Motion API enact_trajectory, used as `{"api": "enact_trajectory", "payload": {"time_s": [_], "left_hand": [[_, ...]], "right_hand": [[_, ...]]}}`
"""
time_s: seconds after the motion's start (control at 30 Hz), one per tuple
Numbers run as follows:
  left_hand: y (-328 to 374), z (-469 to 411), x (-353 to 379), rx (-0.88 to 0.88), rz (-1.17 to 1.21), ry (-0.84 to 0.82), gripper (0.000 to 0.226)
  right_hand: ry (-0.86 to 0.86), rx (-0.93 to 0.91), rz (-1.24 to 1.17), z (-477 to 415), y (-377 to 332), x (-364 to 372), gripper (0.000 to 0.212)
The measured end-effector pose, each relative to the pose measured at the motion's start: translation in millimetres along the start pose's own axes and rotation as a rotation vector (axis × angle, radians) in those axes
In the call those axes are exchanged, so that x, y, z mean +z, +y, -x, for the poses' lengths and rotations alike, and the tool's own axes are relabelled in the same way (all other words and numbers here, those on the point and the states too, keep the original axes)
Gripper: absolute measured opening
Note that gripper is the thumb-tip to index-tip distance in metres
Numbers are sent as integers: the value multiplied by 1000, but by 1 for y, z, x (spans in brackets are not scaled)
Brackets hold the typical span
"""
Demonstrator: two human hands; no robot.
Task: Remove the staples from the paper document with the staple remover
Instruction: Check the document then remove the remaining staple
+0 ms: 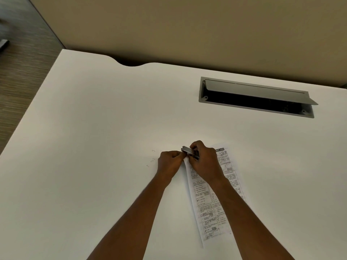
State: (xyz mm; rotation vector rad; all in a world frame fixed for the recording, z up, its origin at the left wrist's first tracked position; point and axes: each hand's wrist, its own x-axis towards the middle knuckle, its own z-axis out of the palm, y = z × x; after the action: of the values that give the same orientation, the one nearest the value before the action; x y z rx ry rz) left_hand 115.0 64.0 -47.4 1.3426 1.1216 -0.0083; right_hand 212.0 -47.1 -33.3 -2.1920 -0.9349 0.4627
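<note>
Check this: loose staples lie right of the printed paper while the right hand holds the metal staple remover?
No: the head view shows the small bent staples left of the printed white paper; the right hand holds the silver staple remover.

There is one view. The camera sits on the person's head, high over the white bench (93, 128), and looks forward and down. It sees wide. The left hand (170, 163) and right hand (205, 163) are close, low in the middle. The wall (187, 25) fills the top, and the floor (22, 76) shows far left.
</note>
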Motion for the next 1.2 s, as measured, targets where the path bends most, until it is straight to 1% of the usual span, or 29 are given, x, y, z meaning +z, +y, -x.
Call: {"api": "enact_trajectory", "payload": {"time_s": [0.07, 0.23, 0.33, 0.43, 0.53, 0.67, 0.73, 0.9, 1.0, 1.07, 1.2], "left_hand": [[0, 0, -1, -4, 6, 0, 49], [1, 1, -6, 6, 42, -15, 40], [2, 2, -7, 4, 49, -20, 29], [2, 1, -7, -17, 56, -17, 20], [2, 0, -6, -25, 49, 1, 21], [0, 2, 0, 1, 0, 14, 16], [-2, 3, 3, 23, -39, 36, 17], [-6, 6, 11, 103, -135, 87, 29], [-4, 9, 12, 170, -204, 87, 23], [-3, 10, 13, 200, -267, 93, 13], [-9, 14, 13, 148, -245, 149, 10]], "right_hand": [[-24, 12, 19, -2, -1, 0, 29], [-20, 64, -63, -2, -3, 3, 39], [37, 97, -137, 0, -5, 7, 40], [119, 85, -185, 3, -9, 13, 36], [209, 90, -231, 4, -14, 17, 34], [336, 202, -289, 1, -15, 17, 32], [359, 220, -298, 1, -13, 15, 30], [333, 213, -328, -2, -16, 13, 23], [319, 166, -330, -7, -24, 14, 23], [306, 139, -313, -12, -29, 14, 24], [239, 93, -264, -20, -35, 18, 23]]}}
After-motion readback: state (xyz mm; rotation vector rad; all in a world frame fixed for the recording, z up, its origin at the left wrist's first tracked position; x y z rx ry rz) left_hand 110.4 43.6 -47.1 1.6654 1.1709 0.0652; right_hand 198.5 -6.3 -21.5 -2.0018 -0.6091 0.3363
